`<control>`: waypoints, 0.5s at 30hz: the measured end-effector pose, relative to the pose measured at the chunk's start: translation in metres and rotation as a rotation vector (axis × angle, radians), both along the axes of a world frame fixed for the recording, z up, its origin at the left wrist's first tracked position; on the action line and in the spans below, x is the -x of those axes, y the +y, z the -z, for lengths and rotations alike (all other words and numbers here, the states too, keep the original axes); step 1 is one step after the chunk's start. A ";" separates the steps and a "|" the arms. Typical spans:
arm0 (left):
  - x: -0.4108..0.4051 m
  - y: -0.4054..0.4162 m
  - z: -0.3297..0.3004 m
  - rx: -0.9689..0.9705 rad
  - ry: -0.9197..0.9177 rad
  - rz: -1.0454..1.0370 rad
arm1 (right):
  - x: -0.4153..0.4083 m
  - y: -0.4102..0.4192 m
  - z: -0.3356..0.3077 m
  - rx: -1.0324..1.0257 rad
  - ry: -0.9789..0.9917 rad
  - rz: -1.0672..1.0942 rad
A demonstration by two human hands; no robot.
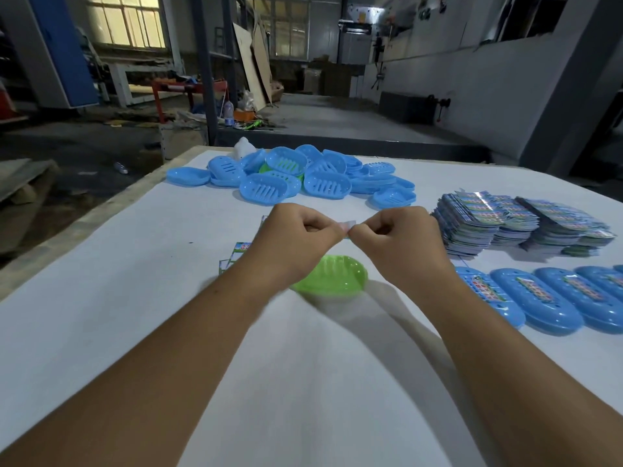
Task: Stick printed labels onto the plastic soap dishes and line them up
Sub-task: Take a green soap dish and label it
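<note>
A small printed label (347, 227) is pinched between my left hand (296, 235) and my right hand (392, 235), both raised over the middle of the white table (141, 251). Just below them lies a green soap dish (332, 279), partly hidden by my left wrist. A heap of blue soap dishes (290, 178), with one green one among them, lies at the far side. On the right a row of blue dishes with labels (553, 298) stands side by side.
Stacks of printed labels (515, 222) sit at the right. A few loose label sheets (236, 256) lie left of my left hand. A white bottle (243, 148) stands behind the heap. The table's left edge runs diagonally, with workshop floor beyond.
</note>
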State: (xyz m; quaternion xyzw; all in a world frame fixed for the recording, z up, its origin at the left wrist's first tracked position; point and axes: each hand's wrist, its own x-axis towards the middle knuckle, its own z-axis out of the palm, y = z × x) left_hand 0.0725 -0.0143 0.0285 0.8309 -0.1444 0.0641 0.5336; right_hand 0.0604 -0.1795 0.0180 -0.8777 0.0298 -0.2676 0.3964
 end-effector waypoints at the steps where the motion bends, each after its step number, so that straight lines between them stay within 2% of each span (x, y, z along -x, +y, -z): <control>1: 0.000 -0.001 0.001 0.013 0.010 0.011 | 0.000 0.000 0.000 -0.003 -0.001 -0.001; 9: -0.001 -0.005 0.008 0.057 0.052 0.062 | 0.003 0.001 -0.001 0.003 -0.007 -0.040; 15: -0.004 -0.002 0.010 0.074 0.029 -0.014 | 0.002 0.001 0.001 0.051 -0.019 -0.176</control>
